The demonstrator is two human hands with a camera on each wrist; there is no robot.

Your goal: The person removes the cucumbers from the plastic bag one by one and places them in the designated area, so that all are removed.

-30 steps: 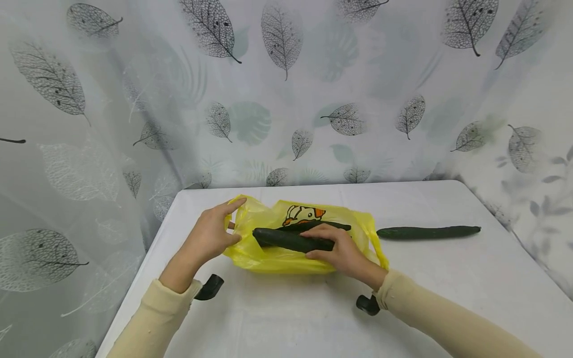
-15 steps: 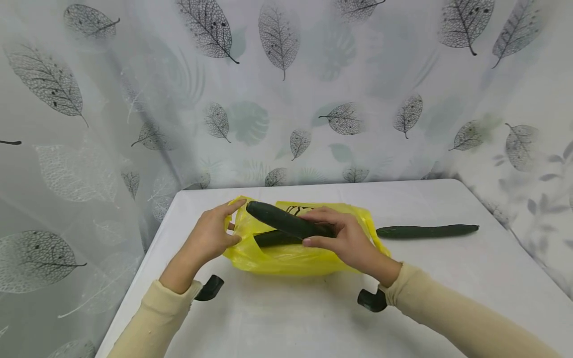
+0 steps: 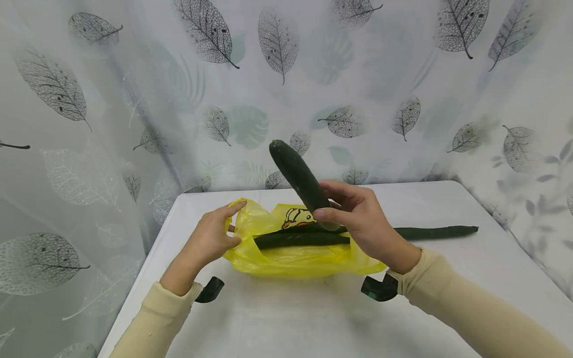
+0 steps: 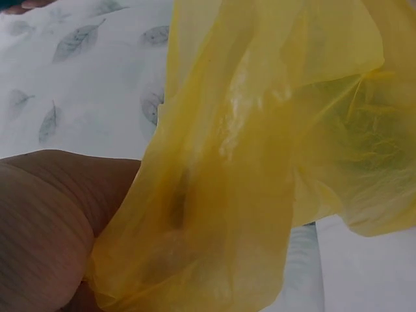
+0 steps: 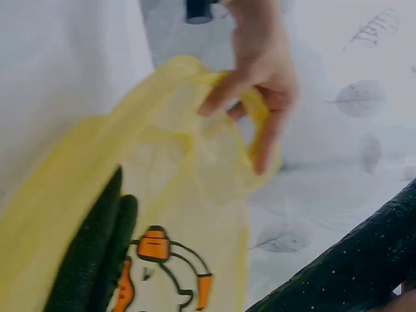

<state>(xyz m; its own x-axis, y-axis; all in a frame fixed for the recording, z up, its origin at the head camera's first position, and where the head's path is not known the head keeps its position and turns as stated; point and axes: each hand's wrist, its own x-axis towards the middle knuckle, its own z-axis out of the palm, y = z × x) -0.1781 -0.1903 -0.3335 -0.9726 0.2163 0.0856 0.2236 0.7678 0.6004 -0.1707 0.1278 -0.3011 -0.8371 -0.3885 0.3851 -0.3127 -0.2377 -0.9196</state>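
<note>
In the head view, my right hand grips a dark green cucumber near its lower end. The cucumber tilts up to the left, raised over a yellow plastic bag with a cartoon print. Two more cucumbers lie side by side in the bag's mouth. At the bag's left end, my left hand holds its edge, some fingers hidden by the plastic. The right wrist view shows the left hand's fingers spread at the bag's handle loop. Yellow plastic fills much of the left wrist view.
Another cucumber lies on the white table to the right of the bag, partly behind my right hand. A leaf-patterned curtain hangs behind the table. Black wrist-worn devices show beneath both wrists.
My right hand has lifted one cucumber up out of the bag and tilted it steeply, uncovering the two inside. The left hand has stayed at the bag's left end.
</note>
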